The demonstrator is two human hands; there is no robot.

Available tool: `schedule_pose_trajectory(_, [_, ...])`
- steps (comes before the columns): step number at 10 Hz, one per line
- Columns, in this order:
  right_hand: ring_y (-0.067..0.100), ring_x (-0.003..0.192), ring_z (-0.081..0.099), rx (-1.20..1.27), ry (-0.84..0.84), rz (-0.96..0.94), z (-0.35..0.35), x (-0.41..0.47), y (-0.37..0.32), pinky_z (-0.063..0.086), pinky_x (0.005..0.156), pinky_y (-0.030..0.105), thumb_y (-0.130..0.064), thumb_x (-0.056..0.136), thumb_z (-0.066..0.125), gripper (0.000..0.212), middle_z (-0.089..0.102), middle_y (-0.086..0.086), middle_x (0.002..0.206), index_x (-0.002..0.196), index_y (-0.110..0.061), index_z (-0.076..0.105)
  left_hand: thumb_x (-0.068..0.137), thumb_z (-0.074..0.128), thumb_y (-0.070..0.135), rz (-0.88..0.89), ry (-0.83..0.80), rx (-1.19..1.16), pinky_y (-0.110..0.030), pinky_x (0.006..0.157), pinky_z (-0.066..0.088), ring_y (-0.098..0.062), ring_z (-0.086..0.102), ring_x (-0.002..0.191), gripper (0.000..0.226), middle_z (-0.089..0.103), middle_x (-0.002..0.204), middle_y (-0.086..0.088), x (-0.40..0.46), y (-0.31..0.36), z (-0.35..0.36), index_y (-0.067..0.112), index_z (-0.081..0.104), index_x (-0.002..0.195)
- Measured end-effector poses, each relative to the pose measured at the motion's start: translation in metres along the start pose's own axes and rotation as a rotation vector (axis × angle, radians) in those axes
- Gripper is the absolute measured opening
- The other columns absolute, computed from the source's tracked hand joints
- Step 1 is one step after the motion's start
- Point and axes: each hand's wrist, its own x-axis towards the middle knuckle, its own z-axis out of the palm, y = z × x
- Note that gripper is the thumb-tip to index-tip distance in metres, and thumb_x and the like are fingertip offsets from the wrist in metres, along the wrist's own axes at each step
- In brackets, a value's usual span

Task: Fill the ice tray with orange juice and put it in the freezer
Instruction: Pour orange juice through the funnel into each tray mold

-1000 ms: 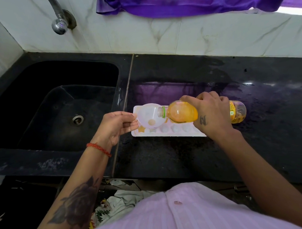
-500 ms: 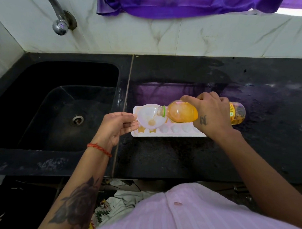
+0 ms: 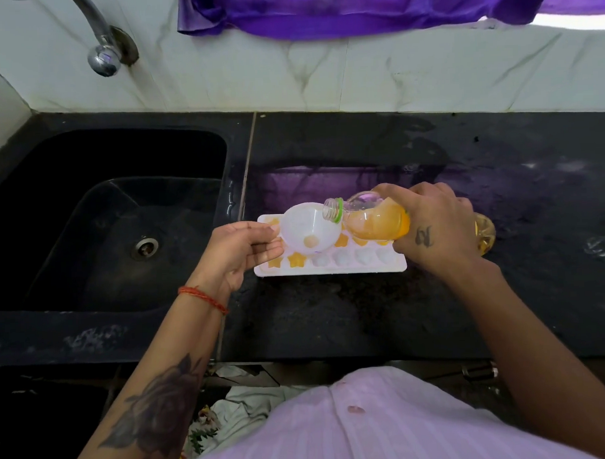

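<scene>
A white ice tray (image 3: 330, 268) with star and heart moulds lies on the black counter (image 3: 331, 314). Several star moulds at its left hold orange juice; the near-row hearts look white. My left hand (image 3: 240, 252) pinches the rim of a white funnel (image 3: 309, 230) standing over the tray's left part, with a little juice at its bottom. My right hand (image 3: 435, 228) grips a clear juice bottle (image 3: 372, 220), uncapped, lying nearly level with its mouth at the funnel's rim. No juice runs from the mouth.
A black sink (image 3: 115, 218) with a drain lies left of the tray, a steel tap (image 3: 103, 54) above it. A marble-tiled wall and a purple cloth (image 3: 355, 7) stand behind. Crumpled cloth shows below the counter's front edge.
The bottle's mouth has tipped up from inside the funnel to its rim, and the juice has run back toward the bottle's base. A second star in the near row has filled.
</scene>
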Motion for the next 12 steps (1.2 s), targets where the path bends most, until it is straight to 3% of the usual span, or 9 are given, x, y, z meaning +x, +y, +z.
schedule_pose_trajectory(2, [0.029,0.103,0.047,-0.086,0.017,0.013,0.002,-0.005,0.01,0.022,0.075,0.035,-0.019,0.075,0.072,0.063,0.057,0.005,0.106,0.127,-0.041,0.046,0.081,0.063,-0.005,-0.032,-0.001,0.017,-0.018,0.046,0.053,-0.016,0.068,0.049,0.003,0.068,0.052,-0.008,0.003,-0.004,0.01,-0.003,0.063,0.079])
schedule_pose_trajectory(7, [0.029,0.108,0.044,-0.133,0.026,-0.006,0.007,-0.007,0.011,0.03,0.085,0.039,-0.019,0.077,0.07,0.063,0.056,0.007,0.111,0.13,-0.04,0.045,0.08,0.065,-0.004,-0.049,0.007,0.03,-0.018,0.045,0.053,-0.015,0.068,0.048,0.005,0.068,0.05,-0.007,0.001,-0.006,0.012,-0.001,0.063,0.076])
schedule_pose_trajectory(12, [0.028,0.104,0.045,0.019,-0.02,0.056,0.001,-0.009,0.017,0.023,0.075,0.034,-0.02,0.071,0.074,0.067,0.056,0.005,0.106,0.128,-0.042,0.046,0.081,0.064,-0.004,-0.023,-0.018,0.017,-0.018,0.046,0.053,-0.013,0.068,0.049,0.004,0.069,0.051,-0.006,0.001,0.0,0.017,-0.001,0.064,0.078])
